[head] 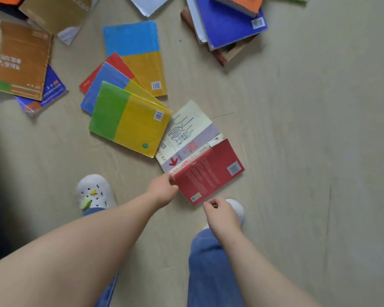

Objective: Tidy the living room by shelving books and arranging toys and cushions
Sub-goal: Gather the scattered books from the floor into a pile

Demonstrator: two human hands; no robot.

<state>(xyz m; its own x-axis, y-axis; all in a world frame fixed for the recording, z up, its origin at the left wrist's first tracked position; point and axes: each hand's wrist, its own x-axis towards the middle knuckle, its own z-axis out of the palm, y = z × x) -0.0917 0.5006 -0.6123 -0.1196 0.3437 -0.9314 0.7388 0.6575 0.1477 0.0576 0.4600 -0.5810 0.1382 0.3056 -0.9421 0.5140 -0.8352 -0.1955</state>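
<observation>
Floor strewn with books; left hand seemingly pinches a corner of the red book, right hand curled, empty, just beside it.

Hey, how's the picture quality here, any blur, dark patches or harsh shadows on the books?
Head view: soft all over, lettering on the brown book smeared, small print on the red book unreadable; a dark blurred patch fills the left edge; even light, only faint shadows beside the books, no glare.
</observation>
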